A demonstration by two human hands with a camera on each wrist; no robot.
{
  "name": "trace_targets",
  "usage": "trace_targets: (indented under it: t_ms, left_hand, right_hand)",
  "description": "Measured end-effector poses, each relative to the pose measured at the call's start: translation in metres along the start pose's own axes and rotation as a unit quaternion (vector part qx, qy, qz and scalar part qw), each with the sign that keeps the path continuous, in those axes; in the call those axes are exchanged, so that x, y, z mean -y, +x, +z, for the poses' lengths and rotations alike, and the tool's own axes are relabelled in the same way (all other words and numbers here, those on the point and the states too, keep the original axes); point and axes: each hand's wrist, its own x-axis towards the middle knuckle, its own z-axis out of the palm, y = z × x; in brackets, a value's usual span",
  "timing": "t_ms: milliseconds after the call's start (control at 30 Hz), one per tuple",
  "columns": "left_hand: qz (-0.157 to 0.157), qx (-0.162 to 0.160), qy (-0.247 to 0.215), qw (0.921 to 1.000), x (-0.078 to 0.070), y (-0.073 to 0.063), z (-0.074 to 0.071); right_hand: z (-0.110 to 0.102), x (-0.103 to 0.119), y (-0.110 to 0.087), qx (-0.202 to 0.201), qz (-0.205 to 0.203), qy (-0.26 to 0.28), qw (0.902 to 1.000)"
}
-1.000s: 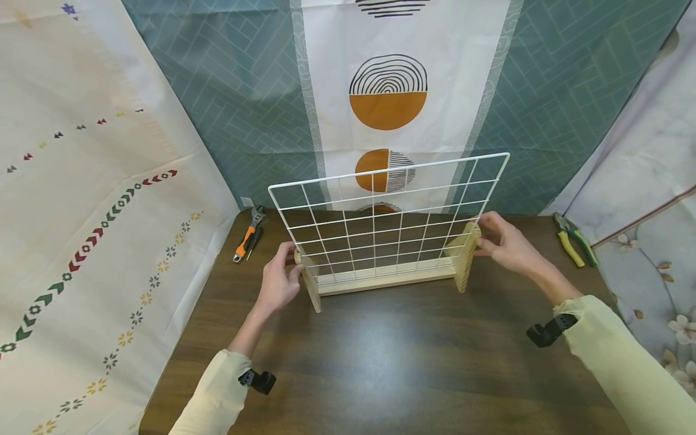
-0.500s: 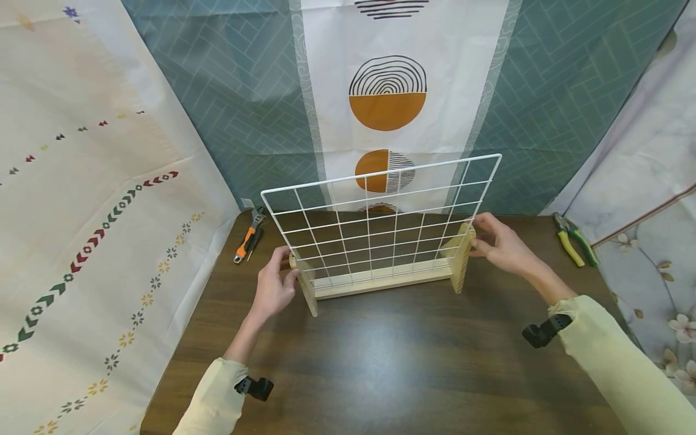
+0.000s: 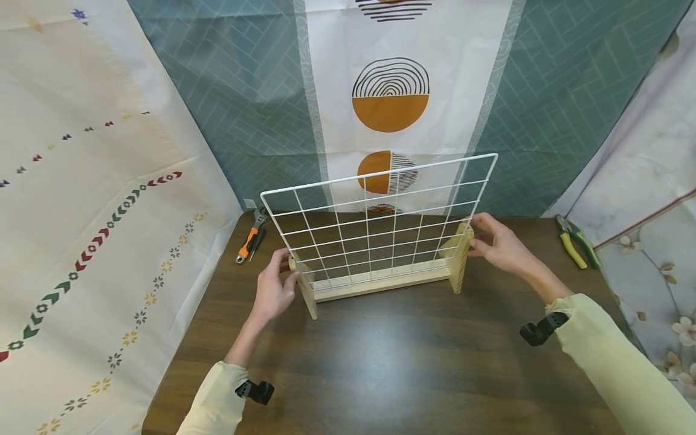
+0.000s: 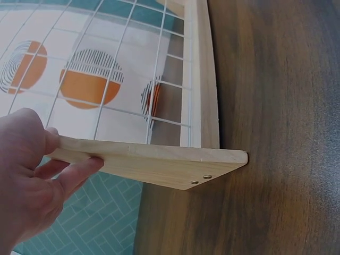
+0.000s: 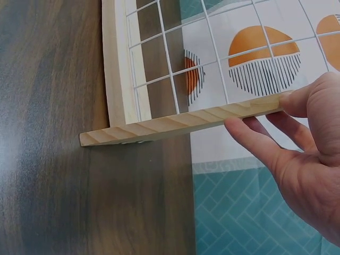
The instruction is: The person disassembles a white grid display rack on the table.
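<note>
A rack stands upright on the table, made of a white wire grid [image 3: 326, 182] set in a pale wooden stand. A flat wooden bar [image 3: 383, 284] runs along its bottom between two side panels. My left hand [image 3: 275, 290] holds the upper part of the left side panel [image 4: 159, 163] between thumb and fingers; two screw heads [image 4: 207, 177] show low on that panel's outer face. On the other side, my right hand [image 3: 499, 246] pinches the top of the right side panel [image 5: 180, 121], thumb on its edge and fingers against its outer face.
An orange-handled adjustable wrench [image 3: 251, 240] and a dark screwdriver [image 3: 257, 241] lie at the table's back left. Pliers [image 3: 577, 241] with yellow and green handles lie at the back right. A patterned curtain [image 3: 261, 121] hangs behind the brown wooden table [image 3: 391, 368].
Over the last second both hands have shifted the rack slightly to the left, mostly in the first half. The grips look the same, and the tools have stayed put.
</note>
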Motion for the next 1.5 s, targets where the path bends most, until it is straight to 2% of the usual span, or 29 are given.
trace_targets:
  t_ms: [267, 400, 500, 567, 633, 700, 733, 800, 833, 867, 933, 1167, 1500]
  left_hand:
    - [-0.009, -0.004, -0.006, 0.9999, 0.001, -0.004, -0.002]
    - [-0.006, -0.009, -0.01, 0.9999, 0.003, -0.005, -0.002]
    - [0.0, -0.016, -0.009, 0.9998, 0.003, -0.005, -0.001]
    - [0.0, -0.018, -0.005, 0.9998, 0.003, -0.005, 0.0]
    - [0.001, -0.016, 0.0, 0.9999, 0.002, -0.004, 0.0]
    - [0.001, -0.015, 0.005, 0.9999, 0.002, -0.004, 0.001]
    - [0.0, -0.015, 0.007, 0.9999, 0.002, -0.004, 0.001]
    - [-0.001, -0.018, 0.01, 0.9998, 0.002, -0.004, 0.001]
    - [-0.001, -0.02, 0.01, 0.9997, 0.002, -0.005, 0.001]
    - [-0.002, -0.022, 0.009, 0.9997, 0.002, -0.005, 0.001]
    - [-0.002, -0.026, 0.009, 0.9996, 0.003, -0.005, 0.002]
    - [0.001, -0.027, 0.003, 0.9996, 0.005, -0.004, 0.002]
    - [-0.01, -0.02, -0.004, 0.9997, 0.005, -0.004, 0.002]
  right_hand:
    - [0.003, 0.001, 0.008, -0.005, -0.01, 0.007, 0.9999]
    - [0.007, 0.002, 0.011, -0.022, -0.007, -0.006, 0.9997]
    - [0.013, 0.004, 0.009, -0.064, -0.01, -0.021, 0.9977]
    - [0.022, 0.007, 0.006, -0.12, -0.024, -0.044, 0.9915]
    - [0.034, 0.014, 0.003, -0.197, -0.062, -0.067, 0.9761]
    - [0.048, 0.023, 0.002, -0.278, -0.13, -0.097, 0.9469]
    - [0.057, 0.028, 0.003, -0.314, -0.166, -0.119, 0.9271]
    - [0.076, 0.037, 0.007, -0.354, -0.231, -0.148, 0.8941]
    - [0.085, 0.042, 0.009, -0.36, -0.254, -0.166, 0.8824]
    - [0.095, 0.045, 0.012, -0.359, -0.27, -0.178, 0.8753]
    - [0.114, 0.05, 0.016, -0.347, -0.279, -0.198, 0.8731]
    - [0.171, 0.048, 0.027, -0.343, -0.239, -0.263, 0.8696]
    - [0.207, 0.05, 0.046, -0.373, -0.163, -0.263, 0.8748]
